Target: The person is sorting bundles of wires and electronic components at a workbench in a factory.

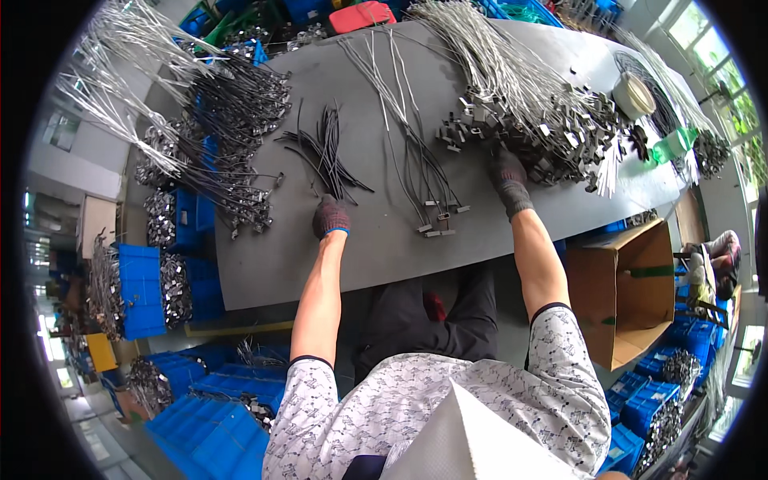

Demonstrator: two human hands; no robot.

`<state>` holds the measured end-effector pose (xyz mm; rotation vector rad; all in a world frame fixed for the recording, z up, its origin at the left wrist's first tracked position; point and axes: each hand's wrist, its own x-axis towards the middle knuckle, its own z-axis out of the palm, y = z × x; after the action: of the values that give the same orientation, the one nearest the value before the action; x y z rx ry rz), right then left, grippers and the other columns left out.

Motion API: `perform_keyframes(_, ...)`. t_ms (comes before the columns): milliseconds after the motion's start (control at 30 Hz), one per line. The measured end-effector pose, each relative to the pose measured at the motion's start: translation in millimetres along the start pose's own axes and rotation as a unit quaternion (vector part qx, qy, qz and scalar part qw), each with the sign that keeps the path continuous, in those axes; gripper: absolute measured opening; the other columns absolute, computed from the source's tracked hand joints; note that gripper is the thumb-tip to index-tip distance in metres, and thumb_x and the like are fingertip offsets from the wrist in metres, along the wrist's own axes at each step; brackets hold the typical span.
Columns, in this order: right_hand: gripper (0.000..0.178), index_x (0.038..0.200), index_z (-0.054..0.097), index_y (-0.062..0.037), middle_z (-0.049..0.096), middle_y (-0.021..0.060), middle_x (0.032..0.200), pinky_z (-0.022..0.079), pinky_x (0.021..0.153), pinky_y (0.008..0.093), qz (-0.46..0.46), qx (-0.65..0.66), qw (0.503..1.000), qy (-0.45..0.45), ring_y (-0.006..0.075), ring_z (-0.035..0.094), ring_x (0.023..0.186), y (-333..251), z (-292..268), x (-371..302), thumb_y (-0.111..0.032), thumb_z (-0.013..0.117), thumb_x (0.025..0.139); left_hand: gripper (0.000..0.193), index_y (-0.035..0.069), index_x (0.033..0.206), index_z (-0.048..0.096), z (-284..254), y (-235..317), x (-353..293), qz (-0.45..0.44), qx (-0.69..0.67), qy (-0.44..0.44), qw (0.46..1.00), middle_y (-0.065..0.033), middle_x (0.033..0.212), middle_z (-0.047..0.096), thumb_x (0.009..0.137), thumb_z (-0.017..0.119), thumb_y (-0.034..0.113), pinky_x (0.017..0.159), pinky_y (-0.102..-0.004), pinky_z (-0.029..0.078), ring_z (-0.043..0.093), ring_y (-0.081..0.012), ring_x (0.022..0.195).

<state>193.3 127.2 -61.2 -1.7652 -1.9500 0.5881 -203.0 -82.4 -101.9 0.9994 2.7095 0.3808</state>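
Note:
My left hand, in a dark knitted glove with a blue cuff edge, is at the near end of a loose bundle of short black tubes. Its fingers look curled together; what they hold, if anything, is too small to make out. My right hand, gloved the same way, reaches to the near left edge of a big heap of cables with metal clips on their ends. Its fingertips are lost among the dark clips. Between my hands lie several separate cables, silver at the far end, black nearer me, with metal end pieces.
More cables are heaped over the left edge of the grey table. A green plastic bottle and a pale round container stand at the right. An open cardboard box sits below the right edge. Blue crates surround the table.

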Motion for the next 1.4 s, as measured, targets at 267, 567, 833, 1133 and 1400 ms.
perform_keyframes(267,0.032,0.104,0.068,0.0021,0.069,0.0106,0.092,0.054,0.067,0.0318,0.235,0.487,0.802,-0.252,0.0173,0.067,0.078,39,-28,-124,-0.027,0.07,0.091,0.038,0.005,0.103,0.064,10,-30,8,0.021,0.005,-0.042,0.999,-0.0258,0.104,0.069,0.091,0.059,0.041,0.081,-0.0542,0.054,0.067,-0.047,0.097)
perform_keyframes(567,0.016,0.105,0.067,-0.0056,0.066,0.0116,0.08,0.052,0.058,0.039,0.001,-0.046,0.969,-0.243,0.0211,0.065,0.065,189,-46,-444,-0.013,0.064,0.091,0.021,0.008,0.087,0.068,-11,-24,-65,-0.122,-0.509,-0.262,0.811,-0.0032,0.077,0.069,0.093,0.068,0.028,0.056,-0.0258,0.053,0.067,-0.0114,0.069)
perform_keyframes(833,0.023,0.105,0.073,-0.0118,0.072,0.0169,0.107,0.055,0.083,0.047,0.238,-0.135,0.871,-0.408,0.0359,0.068,0.1,257,-101,-694,-0.016,0.057,0.088,0.014,0.011,0.101,0.067,-34,51,-131,-0.062,-0.711,-0.373,0.593,-0.0006,0.084,0.069,0.092,0.073,0.021,0.061,-0.0265,0.055,0.066,-0.011,0.074)
perform_keyframes(1133,0.032,0.116,0.071,-0.0129,0.071,0.0168,0.108,0.054,0.086,0.0455,0.111,-0.111,0.945,-0.286,0.0372,0.067,0.103,218,-66,-640,-0.009,0.055,0.089,0.01,0.008,0.099,0.064,102,191,-186,-0.07,-0.597,-0.421,0.679,-0.0049,0.085,0.069,0.094,0.068,0.017,0.067,-0.0376,0.06,0.068,-0.02,0.069)
perform_keyframes(1400,0.03,0.113,0.073,-0.013,0.071,0.0164,0.109,0.055,0.085,0.0438,0.167,-0.205,0.89,-0.37,0.0354,0.069,0.101,237,-88,-616,-0.013,0.058,0.087,0.016,0.006,0.087,0.062,1,237,-166,-0.039,-0.778,-0.159,0.607,-0.0058,0.071,0.067,0.097,0.061,0.018,0.051,-0.0317,0.055,0.067,-0.0169,0.059)
